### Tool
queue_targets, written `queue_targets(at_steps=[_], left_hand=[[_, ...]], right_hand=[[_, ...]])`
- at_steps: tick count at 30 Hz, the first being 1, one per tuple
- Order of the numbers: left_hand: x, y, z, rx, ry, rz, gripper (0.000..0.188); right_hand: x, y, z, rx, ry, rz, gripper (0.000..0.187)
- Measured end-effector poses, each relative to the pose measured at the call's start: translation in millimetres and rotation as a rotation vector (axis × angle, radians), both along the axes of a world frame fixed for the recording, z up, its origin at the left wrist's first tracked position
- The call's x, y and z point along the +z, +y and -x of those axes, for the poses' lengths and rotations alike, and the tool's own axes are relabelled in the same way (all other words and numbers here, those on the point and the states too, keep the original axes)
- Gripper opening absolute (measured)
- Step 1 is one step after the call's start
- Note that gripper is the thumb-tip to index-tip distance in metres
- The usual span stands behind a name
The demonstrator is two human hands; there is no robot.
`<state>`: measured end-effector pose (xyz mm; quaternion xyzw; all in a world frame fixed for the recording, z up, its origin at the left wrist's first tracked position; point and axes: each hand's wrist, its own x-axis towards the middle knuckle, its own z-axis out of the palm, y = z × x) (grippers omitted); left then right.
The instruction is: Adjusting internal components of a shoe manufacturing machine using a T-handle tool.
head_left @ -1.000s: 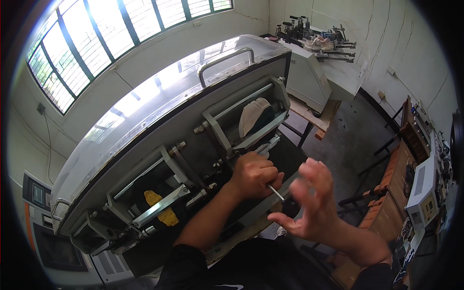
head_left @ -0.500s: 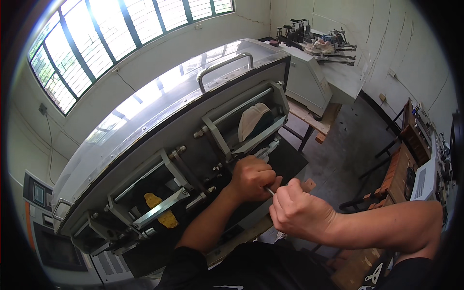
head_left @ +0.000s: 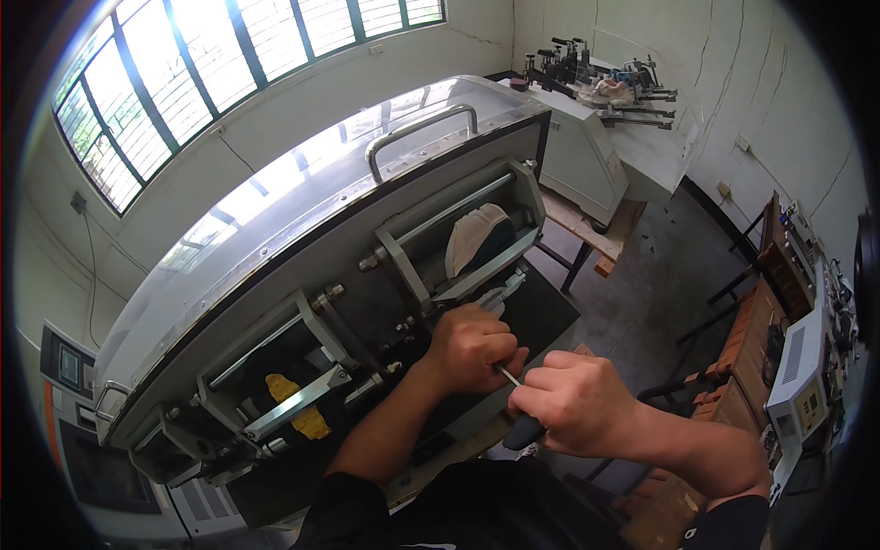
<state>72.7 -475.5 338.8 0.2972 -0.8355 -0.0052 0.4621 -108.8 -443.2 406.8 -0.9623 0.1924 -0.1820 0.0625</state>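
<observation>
In front of the machine, my right hand [head_left: 582,408] is closed round a tool that looks like a screwdriver, its dark handle [head_left: 524,433] poking out below the fist. A thin metal shaft [head_left: 507,374] runs from that fist to my left fingertips. My left hand [head_left: 472,348] is closed at the shaft's far end, and whatever it pinches is hidden. Just beyond its knuckles lies a light grey elongated metal piece [head_left: 502,298]. Above, a beige and dark shoe-like piece [head_left: 477,240] sits in the right clamp frame [head_left: 403,266]. A yellow piece [head_left: 310,422] hangs in the middle frame [head_left: 302,403].
The machine's clear cover [head_left: 275,197] with metal handles rises behind the frames. A control panel [head_left: 69,367] stands far left. Another grey machine [head_left: 582,151] with black clamps is at the back right. Wooden benches [head_left: 747,339] with a grey instrument [head_left: 807,390] line the right side.
My right hand has turned and drawn slightly away from my left, with its forearm swung inward. More of the shaft shows, and the dark handle has come into sight.
</observation>
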Motion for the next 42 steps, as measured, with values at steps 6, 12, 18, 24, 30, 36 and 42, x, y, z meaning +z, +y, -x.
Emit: queue_targets(at_steps=[6,12,18,24,30,36,42], left_hand=[[4.5,-0.4,2.1,0.024,-0.058,0.005,0.033],[30.6,7.8,28.4,-0.001,-0.036,-0.018,0.034],[7.0,-13.8,58.0,0.117,-0.059,-0.007,0.03],[-26.2,-56.7,112.0,0.153,-0.098,-0.095,0.029],[-29.0,-86.3,137.6,0.261,-0.208,-0.155,0.014],[-15.6,-105.2,156.7,0.3,-0.145,-0.08,0.025],[-3.7,-103.7,148.5,0.4,-0.151,-0.073,0.022]], right_hand=[[14.8,2.9,1.4,0.023,0.184,0.224,0.008],[30.2,18.0,23.7,-0.074,0.084,0.34,0.006],[-25.4,-0.7,96.2,-0.078,-0.457,-0.641,0.1],[-110.2,-5.9,118.9,0.035,-1.336,-1.982,0.081],[-96.3,-72.8,141.0,-0.031,-1.297,-1.809,0.058],[-79.1,-103.1,148.4,0.113,-1.118,-1.946,0.014],[-71.3,-103.1,130.7,0.177,-1.167,-2.068,0.013]])
